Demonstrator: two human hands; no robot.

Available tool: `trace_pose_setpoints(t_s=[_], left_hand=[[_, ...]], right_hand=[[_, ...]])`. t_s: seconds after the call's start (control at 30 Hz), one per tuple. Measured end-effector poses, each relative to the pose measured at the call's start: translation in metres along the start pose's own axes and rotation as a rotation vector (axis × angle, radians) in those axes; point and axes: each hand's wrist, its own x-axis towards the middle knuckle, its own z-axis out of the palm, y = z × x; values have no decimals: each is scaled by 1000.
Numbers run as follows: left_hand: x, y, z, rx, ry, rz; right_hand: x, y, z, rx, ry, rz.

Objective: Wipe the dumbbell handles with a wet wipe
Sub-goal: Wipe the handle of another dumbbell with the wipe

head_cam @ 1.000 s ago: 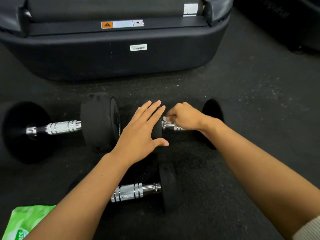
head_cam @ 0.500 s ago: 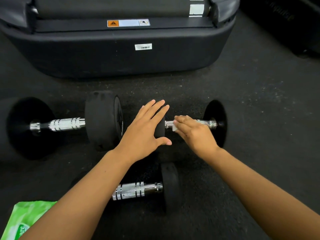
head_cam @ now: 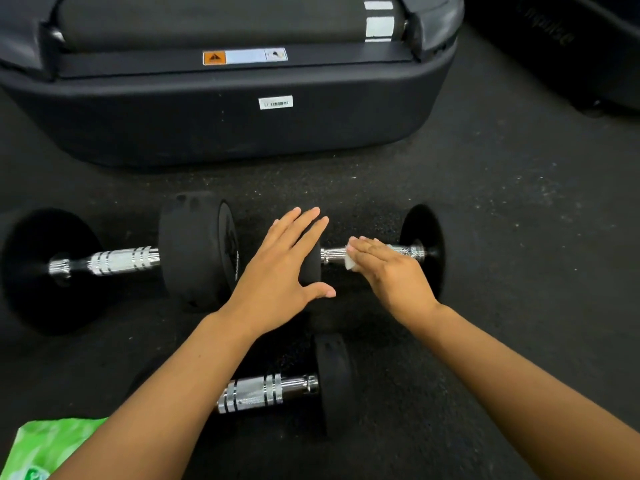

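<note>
While the treadmill (head_cam: 221, 126) fills the far floor (head_cam: 502, 209), three dumbbells lie before it. The left hand (head_cam: 280, 275) rests flat, fingers straight, on the right dumbbell's (head_cam: 420, 251) inner weight. The right hand (head_cam: 388, 268), fingers extended, presses a wet wipe (head_cam: 350, 262) onto its handle (head_cam: 332, 254); neither grip closes. A green wipe packet (head_cam: 45, 448) lies near left.
</note>
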Motion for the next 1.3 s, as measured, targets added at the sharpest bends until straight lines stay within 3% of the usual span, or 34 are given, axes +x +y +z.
trace_pose_setpoints(t_s=[0.13,0.27,0.43,0.53,0.7,0.8,0.93,1.1,1.2,1.3], left_hand=[[1,0,1,3,16,3],[0,-2,-1,-9,-3,-4],[2,-1,-1,4,4,12],[3,-3,-3,6,-13,5],[1,-1,-1,14,-3,9],[0,-2,-2,24,-2,5],[-2,0,-1,21,-1,7],[-1,0,-2,42,-16,6],[-3,2,-1,31,-15,9],[-1,0,-2,29,0,5]], right_hand=[[27,-23,6,48,-93,45],[12,-14,3,22,-132,-34],[39,-28,2,-15,-203,105],[29,-24,-2,40,-222,18],[51,-24,-7,5,-313,150],[40,-24,-9,83,-264,81],[52,-17,-11,78,-359,210],[44,-23,-13,92,-334,118],[58,-18,-16,110,-436,227],[59,-25,-10,56,-427,189]])
